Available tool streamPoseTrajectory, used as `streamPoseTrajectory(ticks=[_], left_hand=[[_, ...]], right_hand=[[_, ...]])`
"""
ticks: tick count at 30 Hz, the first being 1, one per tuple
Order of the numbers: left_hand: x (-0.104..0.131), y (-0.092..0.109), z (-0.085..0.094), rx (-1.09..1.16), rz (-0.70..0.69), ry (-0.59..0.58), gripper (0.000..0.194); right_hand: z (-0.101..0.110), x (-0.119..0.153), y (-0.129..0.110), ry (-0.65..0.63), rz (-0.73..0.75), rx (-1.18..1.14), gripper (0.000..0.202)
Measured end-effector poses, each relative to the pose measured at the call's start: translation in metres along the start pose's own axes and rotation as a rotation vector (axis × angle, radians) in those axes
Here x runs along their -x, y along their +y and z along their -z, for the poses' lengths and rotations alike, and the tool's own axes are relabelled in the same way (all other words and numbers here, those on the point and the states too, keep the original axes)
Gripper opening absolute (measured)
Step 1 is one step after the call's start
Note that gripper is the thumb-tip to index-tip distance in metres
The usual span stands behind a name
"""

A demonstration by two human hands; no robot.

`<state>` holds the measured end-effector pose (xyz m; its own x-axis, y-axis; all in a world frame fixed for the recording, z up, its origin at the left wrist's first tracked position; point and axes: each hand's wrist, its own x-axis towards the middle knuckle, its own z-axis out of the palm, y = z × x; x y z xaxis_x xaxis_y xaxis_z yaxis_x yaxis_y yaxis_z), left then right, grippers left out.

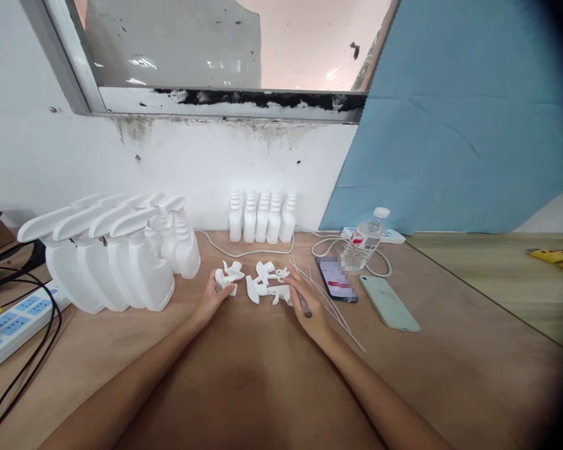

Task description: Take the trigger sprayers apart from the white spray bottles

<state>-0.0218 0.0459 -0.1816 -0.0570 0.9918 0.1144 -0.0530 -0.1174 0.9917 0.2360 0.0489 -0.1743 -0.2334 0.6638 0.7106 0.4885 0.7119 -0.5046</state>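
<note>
My left hand (212, 300) is closed on a white plastic spray head (233, 271), thumb across its lower edge. In my right hand (309, 312) is a slim tool with a grey-brown handle (304, 305), its far end close to a small white ring-like part (281, 273). Several loose white spray-head pieces (257, 290) lie on the brown table (244, 387) between the two hands. Thin white tubes (342, 322) lie just right of my right hand, partly behind it.
Large white sprayer bottles (150, 275) stand at left, beside a power strip (23, 319) with black cables. Small white bottles (263, 219) line the wall. At right are a dark phone (333, 278), a pale green phone (389, 303), a clear bottle (362, 244) and a white cable.
</note>
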Motion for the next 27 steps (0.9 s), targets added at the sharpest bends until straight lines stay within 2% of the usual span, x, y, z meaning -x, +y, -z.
streamPoseTrajectory(ticks=[4, 10, 12, 16, 21, 24, 25, 27], left_hand=[[0.001, -0.001, 0.003, -0.069, -0.040, -0.030, 0.038], [0.002, -0.001, 0.001, -0.222, -0.123, -0.145, 0.032], [0.001, -0.001, 0.001, -0.327, -0.188, -0.162, 0.030], [-0.001, -0.008, 0.002, -0.570, -0.421, -0.139, 0.019], [0.000, -0.016, 0.002, -0.756, -0.509, -0.121, 0.033], [0.000, 0.004, 0.000, -0.861, -0.633, -0.128, 0.040], [0.001, 0.019, 0.000, -0.906, -0.712, -0.127, 0.041], [0.004, 0.061, 0.000, -1.007, -0.914, -0.111, 0.040]], right_hand=[[-0.001, 0.001, 0.005, 0.011, -0.058, -0.026, 0.033], [-0.007, 0.004, 0.002, -0.007, -0.068, -0.062, 0.032], [-0.009, 0.005, 0.001, -0.012, -0.065, -0.067, 0.032], [-0.011, 0.007, -0.001, -0.039, -0.051, -0.071, 0.030], [-0.011, 0.008, -0.001, -0.059, -0.018, -0.085, 0.030], [-0.011, 0.008, 0.001, -0.044, -0.006, -0.099, 0.029], [-0.011, 0.008, 0.001, -0.037, -0.002, -0.104, 0.030], [-0.012, 0.008, 0.003, -0.021, 0.007, -0.117, 0.029]])
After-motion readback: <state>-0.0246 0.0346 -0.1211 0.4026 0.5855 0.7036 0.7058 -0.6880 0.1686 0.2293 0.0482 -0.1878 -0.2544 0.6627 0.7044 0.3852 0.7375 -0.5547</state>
